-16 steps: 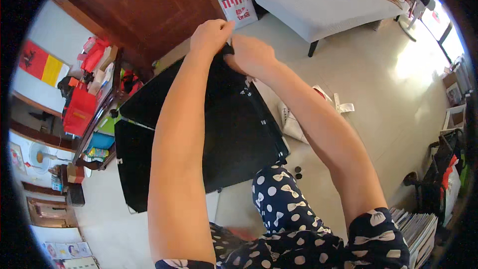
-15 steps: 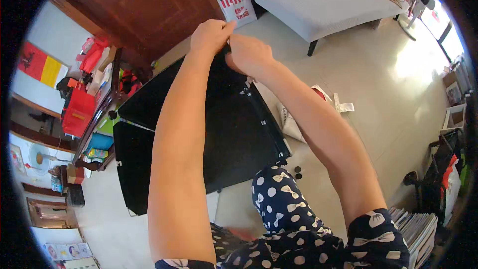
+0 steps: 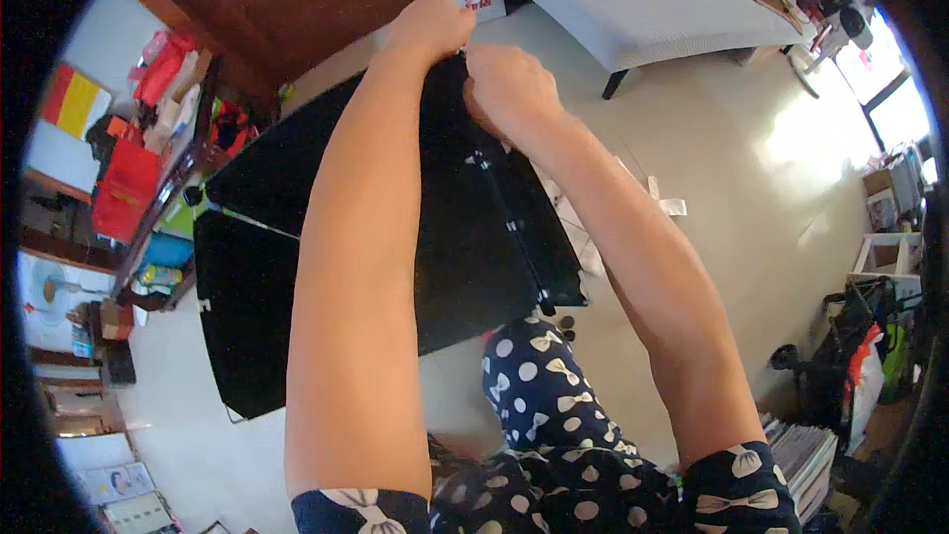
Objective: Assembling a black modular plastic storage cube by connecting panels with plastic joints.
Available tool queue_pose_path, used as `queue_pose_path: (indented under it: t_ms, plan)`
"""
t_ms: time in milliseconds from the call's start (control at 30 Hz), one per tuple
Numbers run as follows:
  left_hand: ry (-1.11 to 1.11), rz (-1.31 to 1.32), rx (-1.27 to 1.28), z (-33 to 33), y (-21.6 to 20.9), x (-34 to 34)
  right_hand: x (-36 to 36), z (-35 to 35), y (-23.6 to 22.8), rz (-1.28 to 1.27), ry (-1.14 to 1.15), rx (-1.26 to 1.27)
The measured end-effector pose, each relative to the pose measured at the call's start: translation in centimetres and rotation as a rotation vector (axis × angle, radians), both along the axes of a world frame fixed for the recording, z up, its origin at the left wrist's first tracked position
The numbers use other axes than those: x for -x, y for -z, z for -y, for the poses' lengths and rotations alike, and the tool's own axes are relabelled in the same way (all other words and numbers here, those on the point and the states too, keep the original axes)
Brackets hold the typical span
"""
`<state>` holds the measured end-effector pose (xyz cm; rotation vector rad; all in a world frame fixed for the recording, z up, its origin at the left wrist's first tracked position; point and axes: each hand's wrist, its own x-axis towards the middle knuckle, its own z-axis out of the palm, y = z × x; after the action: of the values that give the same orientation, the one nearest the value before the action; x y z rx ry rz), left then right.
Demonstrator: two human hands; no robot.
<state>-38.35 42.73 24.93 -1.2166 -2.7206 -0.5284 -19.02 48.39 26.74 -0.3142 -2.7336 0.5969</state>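
A large black panelled piece (image 3: pixel 465 247) stands before me, with a metal rod (image 3: pixel 259 222) across its left part and small metal clips along its right side. My left hand (image 3: pixel 430 28) is closed at its far top corner, with the fingertips partly hidden. Just to the right, my right hand (image 3: pixel 514 84) curls round the far end of a narrow black side flap (image 3: pixel 549 237). What lies inside either fist is mostly hidden. My left forearm covers part of the black panels.
A bed-like surface with a pale cover (image 3: pixel 613 10) stands far right, a brown door (image 3: pixel 287 10) far left. Red bags (image 3: pixel 129 188) crowd a side table at left. Small black round pieces (image 3: pixel 566 326) lie on the floor by my knee. Stacked papers (image 3: pixel 801 465) stand at lower right.
Both hands have moved a little farther off, with a slightly wider gap between them. The narrow side flap now shows broader, swung outward to the right. The whole view has shifted somewhat.
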Motion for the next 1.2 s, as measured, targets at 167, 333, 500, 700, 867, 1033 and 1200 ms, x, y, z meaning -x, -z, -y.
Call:
queue_pose_path:
  t_ms: [167,333,500,700,867,1033,1200]
  plan:
    - [-0.043,-0.236,0.026,0.5,1.8,3.3,0.8,1.0,-0.5,-0.019,-0.017,0.002]
    - [-0.124,0.136,0.118,0.3,-2.0,-1.2,1.1,0.6,-0.3,0.062,0.017,0.018]
    - [-0.108,-0.031,0.295,0.6,-2.3,-0.1,1.2,1.5,-1.1,0.047,0.044,-0.04]
    - [-0.156,0.02,-0.068,0.9,-0.8,-3.5,-0.6,1.2,-0.8,0.167,-0.007,-0.095]
    - [-0.098,-0.172,-0.258,4.7,-3.2,-9.1,-0.6,-0.7,-0.4,0.132,-0.023,0.198]
    - [0.034,-0.24,-0.607,9.6,-1.0,-18.2,-8.3,0.7,-0.5,0.11,-0.189,0.59]
    - [0.107,0.315,-0.684,11.0,3.0,-27.9,-13.3,2.0,2.9,-0.188,-0.364,0.786]
